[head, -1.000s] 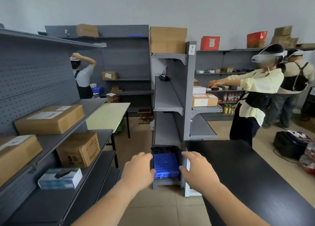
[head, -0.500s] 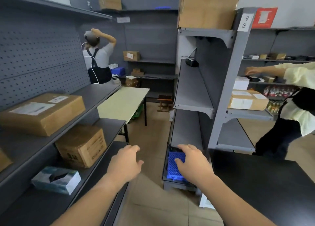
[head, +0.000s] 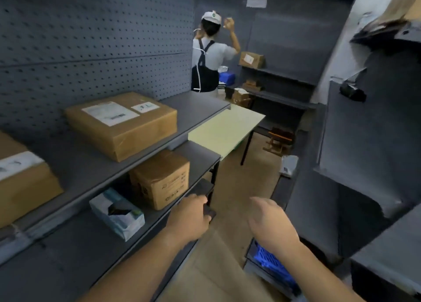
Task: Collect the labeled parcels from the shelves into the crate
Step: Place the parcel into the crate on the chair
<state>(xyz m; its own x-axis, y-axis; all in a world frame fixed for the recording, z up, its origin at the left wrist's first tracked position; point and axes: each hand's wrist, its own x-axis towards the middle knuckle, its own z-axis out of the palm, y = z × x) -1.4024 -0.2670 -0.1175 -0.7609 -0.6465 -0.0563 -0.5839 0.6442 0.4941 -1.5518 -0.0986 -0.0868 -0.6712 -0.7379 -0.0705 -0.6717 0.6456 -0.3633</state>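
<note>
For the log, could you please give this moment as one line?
left hand: open | right hand: open | labeled parcel: on shelf, untouched

A flat brown labeled parcel [head: 123, 124] lies on the shelf [head: 196, 110]; blue crate [head: 273, 264] below right.

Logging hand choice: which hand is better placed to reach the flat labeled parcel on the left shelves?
Left, probably. The left hand hovers at the shelf edge, nearer the labeled parcel; the right hand is over the aisle, by the blue crate.

Grey shelves [head: 196, 110], two labeled parcels [head: 123, 124] on upper, brown box [head: 163, 178], tissue box [head: 117, 213] below
</note>
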